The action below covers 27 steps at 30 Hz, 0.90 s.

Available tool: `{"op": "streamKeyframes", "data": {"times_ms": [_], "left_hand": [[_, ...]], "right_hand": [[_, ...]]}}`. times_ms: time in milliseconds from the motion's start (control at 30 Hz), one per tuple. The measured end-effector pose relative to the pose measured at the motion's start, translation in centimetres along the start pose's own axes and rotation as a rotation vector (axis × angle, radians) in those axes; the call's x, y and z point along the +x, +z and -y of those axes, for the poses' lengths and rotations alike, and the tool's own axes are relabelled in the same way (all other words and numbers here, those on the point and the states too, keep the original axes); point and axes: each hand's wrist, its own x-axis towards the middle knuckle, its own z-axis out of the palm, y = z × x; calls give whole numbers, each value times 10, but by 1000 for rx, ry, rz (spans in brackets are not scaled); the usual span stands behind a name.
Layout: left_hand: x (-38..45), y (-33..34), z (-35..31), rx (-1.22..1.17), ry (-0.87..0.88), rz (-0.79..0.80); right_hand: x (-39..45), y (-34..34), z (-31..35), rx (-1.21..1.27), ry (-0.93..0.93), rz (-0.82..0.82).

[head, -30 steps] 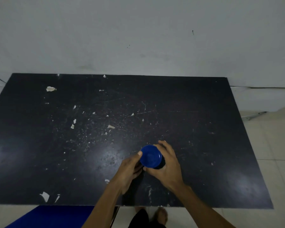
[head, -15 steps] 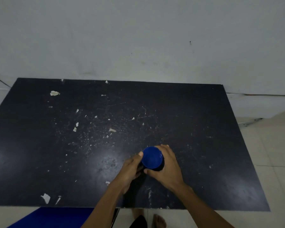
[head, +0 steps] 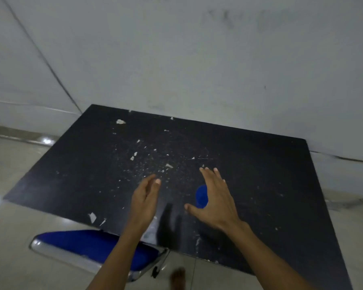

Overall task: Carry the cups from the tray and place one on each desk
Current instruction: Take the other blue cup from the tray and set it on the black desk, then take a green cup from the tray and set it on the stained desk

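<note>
A blue cup (head: 201,196) stands on the black desk (head: 270,185), near its front edge, and is partly hidden behind my right hand (head: 215,197). That hand hovers over the cup with fingers spread and holds nothing. My left hand (head: 145,197) is open too, a short way to the left of the cup and apart from it. No tray is in view.
The desk top is scratched and flecked with white chips. It stands against a pale wall. A blue chair seat (head: 92,245) with a metal frame sits under the desk's front left edge. My foot (head: 177,278) is on the tiled floor.
Both hands have let go of the blue cup and drawn apart, leaving it on the desk. The view has swung to the left and tilted.
</note>
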Motion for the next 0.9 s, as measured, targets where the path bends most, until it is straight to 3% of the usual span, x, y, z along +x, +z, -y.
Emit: {"op": "streamKeyframes", "data": {"times_ms": [200, 300, 400, 567, 900], "left_hand": [[-41, -77, -6, 146, 178, -265], [-56, -122, 2, 337, 238, -374], [-69, -171, 12, 582, 206, -467], [-87, -261, 33, 794, 115, -609], [-98, -468, 79, 843, -20, -746]], "right_hand": [[9, 16, 65, 7, -186, 57], [18, 35, 109, 9, -257, 111], [28, 59, 158, -23, -324, 162], [41, 104, 248, -39, -480, 244], [70, 213, 458, 41, -670, 318]]}}
